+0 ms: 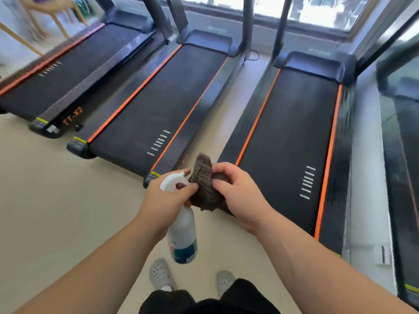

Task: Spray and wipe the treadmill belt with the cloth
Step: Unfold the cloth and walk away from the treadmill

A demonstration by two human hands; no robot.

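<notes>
My left hand grips the neck of a white spray bottle that hangs downward, with its white trigger head at the top. Its fingertips also pinch the edge of a brown ribbed cloth. My right hand holds the same bunched cloth from the right side. Both hands are above the floor, at the rear end of the gap between two treadmills. A black treadmill belt with orange side stripes lies just right of my hands. Another belt lies ahead to the left.
A third treadmill stands at the far left and a fourth at the right edge. Upright posts rise at the front ends before a window. A wooden chair is at top left. My grey clogs stand on beige floor.
</notes>
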